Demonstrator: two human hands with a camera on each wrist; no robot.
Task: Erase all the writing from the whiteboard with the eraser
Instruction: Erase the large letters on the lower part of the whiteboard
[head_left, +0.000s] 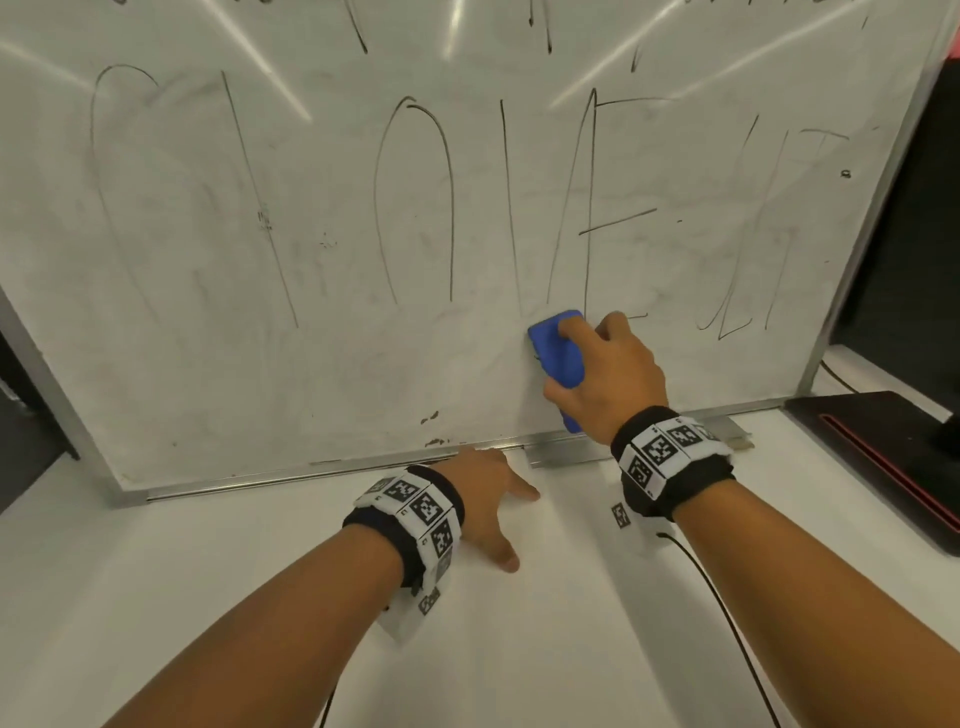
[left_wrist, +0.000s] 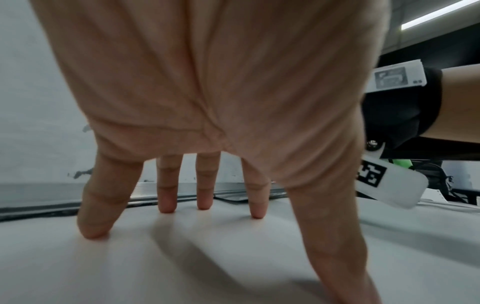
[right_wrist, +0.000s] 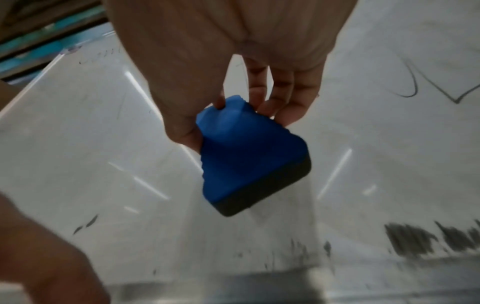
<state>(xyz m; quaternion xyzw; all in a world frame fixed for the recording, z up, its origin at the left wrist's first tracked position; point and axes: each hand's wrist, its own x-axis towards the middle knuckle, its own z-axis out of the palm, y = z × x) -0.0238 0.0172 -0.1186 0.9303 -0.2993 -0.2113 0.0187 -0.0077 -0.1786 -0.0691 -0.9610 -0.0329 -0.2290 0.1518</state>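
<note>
R hand (head_left: 605, 376) grips eraser (head_left: 558, 358) on whiteboard (head_left: 311, 260).

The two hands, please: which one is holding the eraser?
The right hand grips the blue eraser against the whiteboard; the left hand rests spread on the table.

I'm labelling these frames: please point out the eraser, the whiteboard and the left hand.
eraser (head_left: 558, 353), head view, on its blue back.
whiteboard (head_left: 322, 364), head view, on a bare patch of its lower face.
left hand (head_left: 480, 496), head view, on the back of the hand.
</note>
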